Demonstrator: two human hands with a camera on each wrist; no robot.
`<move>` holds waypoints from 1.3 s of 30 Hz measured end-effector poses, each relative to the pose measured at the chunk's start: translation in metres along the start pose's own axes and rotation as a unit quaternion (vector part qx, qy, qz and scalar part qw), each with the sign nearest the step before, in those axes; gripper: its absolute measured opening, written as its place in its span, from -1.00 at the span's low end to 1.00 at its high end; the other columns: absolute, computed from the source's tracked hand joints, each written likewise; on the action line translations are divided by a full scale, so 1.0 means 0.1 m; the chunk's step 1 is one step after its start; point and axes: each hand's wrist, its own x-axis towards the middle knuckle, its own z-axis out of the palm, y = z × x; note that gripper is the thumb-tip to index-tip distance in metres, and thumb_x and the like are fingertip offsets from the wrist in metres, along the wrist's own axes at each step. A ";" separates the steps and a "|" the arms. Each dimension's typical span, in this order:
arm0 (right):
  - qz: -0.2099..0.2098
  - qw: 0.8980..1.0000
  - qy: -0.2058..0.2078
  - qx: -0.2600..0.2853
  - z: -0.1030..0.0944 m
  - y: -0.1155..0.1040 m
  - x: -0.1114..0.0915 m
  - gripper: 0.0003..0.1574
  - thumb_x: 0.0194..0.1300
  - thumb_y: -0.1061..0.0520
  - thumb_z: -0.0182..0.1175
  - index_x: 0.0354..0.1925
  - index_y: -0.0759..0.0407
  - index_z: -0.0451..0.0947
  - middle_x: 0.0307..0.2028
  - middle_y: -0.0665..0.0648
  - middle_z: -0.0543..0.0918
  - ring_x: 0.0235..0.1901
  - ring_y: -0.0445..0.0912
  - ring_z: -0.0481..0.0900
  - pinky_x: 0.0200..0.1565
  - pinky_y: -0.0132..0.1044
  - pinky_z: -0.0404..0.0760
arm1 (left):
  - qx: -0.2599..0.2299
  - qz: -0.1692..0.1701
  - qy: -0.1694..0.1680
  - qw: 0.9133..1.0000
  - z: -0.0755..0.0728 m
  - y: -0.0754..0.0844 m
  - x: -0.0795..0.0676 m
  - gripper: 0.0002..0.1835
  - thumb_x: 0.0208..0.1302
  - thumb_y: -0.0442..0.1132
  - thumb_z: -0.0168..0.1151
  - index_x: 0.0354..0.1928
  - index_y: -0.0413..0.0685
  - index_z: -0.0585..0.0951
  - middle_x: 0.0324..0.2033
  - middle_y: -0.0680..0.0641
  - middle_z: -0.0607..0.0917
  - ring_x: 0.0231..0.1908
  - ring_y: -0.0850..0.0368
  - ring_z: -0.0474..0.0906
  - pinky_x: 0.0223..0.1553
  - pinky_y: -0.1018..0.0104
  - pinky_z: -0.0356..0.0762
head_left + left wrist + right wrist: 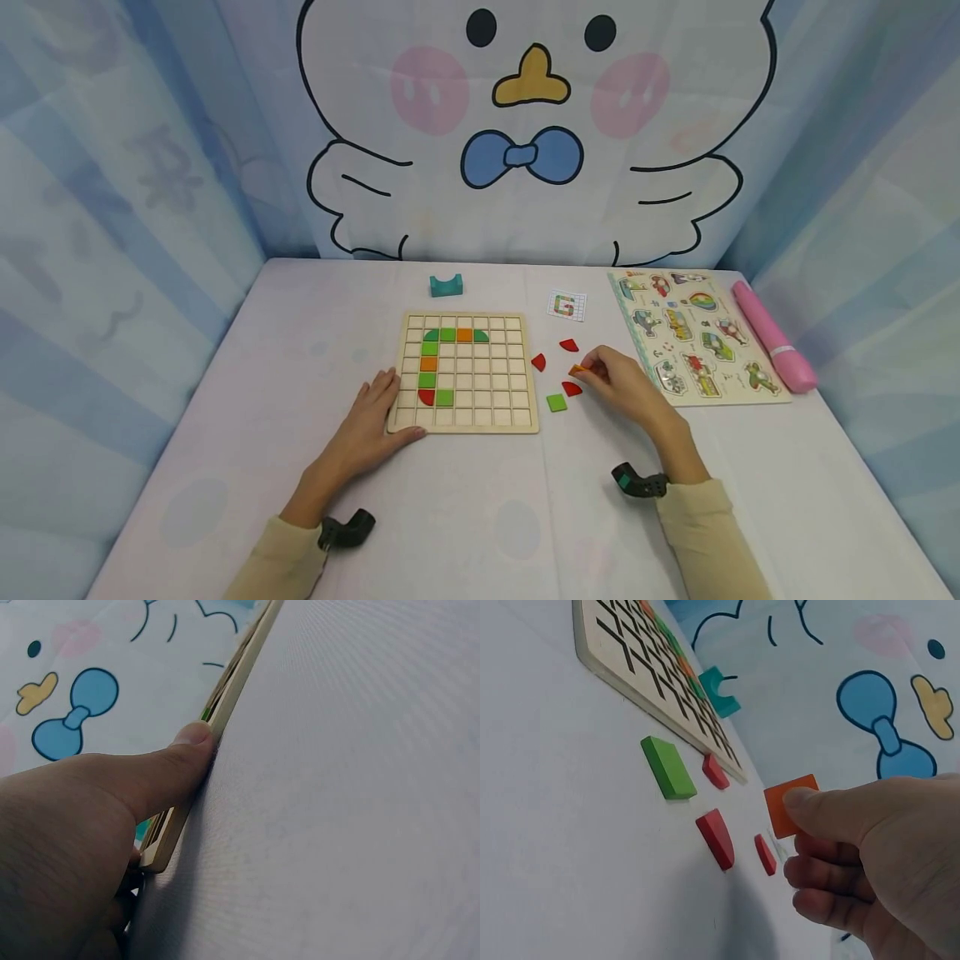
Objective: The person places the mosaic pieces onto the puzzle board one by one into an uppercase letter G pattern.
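Note:
My right hand pinches an orange square tile between thumb and fingers, lifted over the table to the right of the wooden grid board. My left hand rests at the board's front left corner, fingers along the left side, thumb against the front edge. On the board, green, orange and red pieces form a bent row along the top and down the left. Beside the board lie a green square tile and red quarter-round pieces, close under the right hand.
A small card with a coloured grid pattern lies behind the loose pieces. A teal notched block stands behind the board. To the right are a picture puzzle board and a pink cylinder. Curtains border the table.

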 end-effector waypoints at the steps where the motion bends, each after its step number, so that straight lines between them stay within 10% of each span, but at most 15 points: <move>1: 0.000 1.000 -0.003 0.003 0.00 -0.02 0.01 -0.77 0.37 0.13 0.30 -0.09 0.21 0.51 -0.29 0.09 0.64 -0.30 -0.10 0.51 -0.26 -0.43 0.56 | 0.001 -0.001 -0.001 1.000 0.00 0.00 0.00 0.06 0.25 0.17 0.34 0.52 -0.39 0.10 0.54 -0.32 0.11 0.57 -0.25 -0.06 0.57 -0.20 -0.10; 39: -0.103 0.993 -0.052 0.027 0.42 -0.83 0.40 -0.79 0.40 0.20 0.23 -0.05 0.29 0.58 -0.20 0.15 0.67 -0.26 -0.11 0.56 -0.13 -0.26 0.67 | 0.002 -0.003 -0.004 1.000 0.01 -0.02 0.01 0.07 0.25 0.19 0.33 0.52 -0.37 0.08 0.55 -0.31 0.10 0.57 -0.24 -0.06 0.57 -0.18 -0.10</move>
